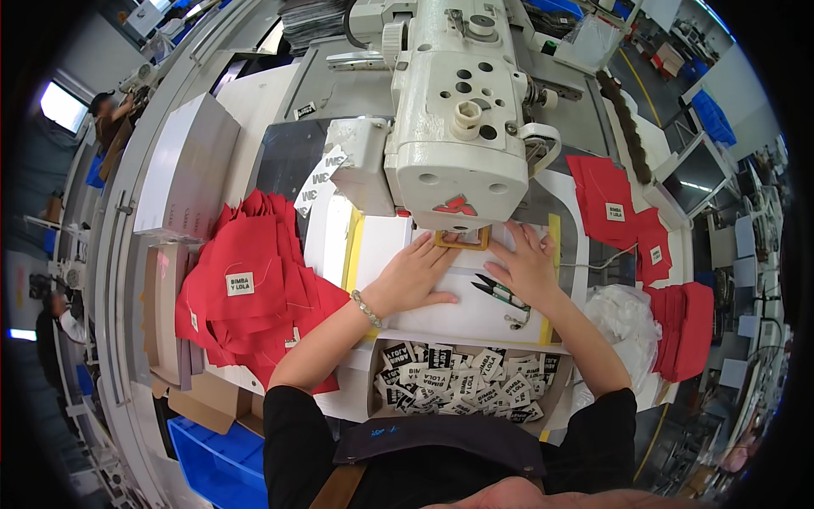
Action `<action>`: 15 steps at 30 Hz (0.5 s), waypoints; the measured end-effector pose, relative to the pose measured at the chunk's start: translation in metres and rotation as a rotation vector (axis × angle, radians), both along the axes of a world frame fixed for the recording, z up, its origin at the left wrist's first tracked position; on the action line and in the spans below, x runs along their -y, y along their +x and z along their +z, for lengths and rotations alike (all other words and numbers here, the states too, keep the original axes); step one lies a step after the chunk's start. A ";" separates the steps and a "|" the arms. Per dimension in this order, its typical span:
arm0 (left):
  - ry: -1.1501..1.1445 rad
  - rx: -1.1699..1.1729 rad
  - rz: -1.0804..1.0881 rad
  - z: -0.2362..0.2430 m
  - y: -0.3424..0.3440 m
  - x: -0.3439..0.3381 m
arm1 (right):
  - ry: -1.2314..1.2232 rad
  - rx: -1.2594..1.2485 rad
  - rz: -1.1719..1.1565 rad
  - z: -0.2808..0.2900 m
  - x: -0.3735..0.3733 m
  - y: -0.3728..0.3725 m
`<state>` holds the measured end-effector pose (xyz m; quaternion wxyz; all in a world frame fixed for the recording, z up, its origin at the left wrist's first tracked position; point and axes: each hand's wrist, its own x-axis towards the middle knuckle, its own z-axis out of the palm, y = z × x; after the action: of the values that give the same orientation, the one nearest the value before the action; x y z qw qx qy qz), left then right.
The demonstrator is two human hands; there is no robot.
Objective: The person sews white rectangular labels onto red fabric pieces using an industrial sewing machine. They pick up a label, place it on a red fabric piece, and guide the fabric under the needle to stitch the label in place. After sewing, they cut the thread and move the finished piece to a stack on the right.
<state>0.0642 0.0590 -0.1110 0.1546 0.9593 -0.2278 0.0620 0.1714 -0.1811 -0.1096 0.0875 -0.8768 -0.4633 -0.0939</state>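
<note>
My left hand [417, 276] lies flat on the white work surface [386, 246], fingers stretched toward a small yellow-orange frame [485, 241] under the sewing machine head [458, 182]. Its fingertips reach the frame's left side. To the right of the frame, my right hand [524, 261] rests with fingers spread. Neither hand grips anything that I can see. Beside my right hand and wrist lies a pair of dark thread snips [502, 293]. What sits inside the frame is mostly hidden by the machine head.
Close to my body stands an open box [373, 399] of black and white labels [462, 383]. Red fabric pieces [246, 246] are heaped at left, with more red pieces [604, 204] at right. A white carton [188, 165], blue bin [222, 462] and clear plastic bag [623, 327] flank the work area.
</note>
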 end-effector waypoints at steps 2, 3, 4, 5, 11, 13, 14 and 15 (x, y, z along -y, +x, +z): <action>-0.004 -0.003 -0.003 0.000 0.001 0.000 | -0.001 0.002 0.001 0.001 0.000 0.001; -0.010 -0.003 -0.008 0.001 0.001 0.000 | 0.005 0.005 0.003 0.000 0.000 0.001; -0.016 -0.004 -0.012 0.002 0.001 -0.001 | 0.012 0.009 0.006 -0.001 0.000 0.001; -0.018 -0.007 -0.018 0.002 0.001 -0.001 | 0.019 0.012 0.007 -0.001 0.000 0.000; -0.004 -0.087 -0.070 0.005 0.004 -0.010 | 0.055 0.016 0.034 -0.001 0.000 0.002; -0.001 -0.098 -0.092 0.006 0.006 -0.013 | 0.064 -0.013 0.040 -0.002 0.001 0.003; 0.005 -0.107 -0.100 0.006 0.007 -0.014 | 0.068 -0.028 0.043 -0.003 0.002 0.003; 0.012 -0.115 -0.108 0.008 0.007 -0.014 | 0.076 -0.027 0.045 -0.003 0.002 0.003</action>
<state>0.0715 0.0733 -0.1033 0.1649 0.9485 -0.2704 -0.0032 0.1745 -0.1831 -0.1121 0.1292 -0.8634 -0.4777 -0.0978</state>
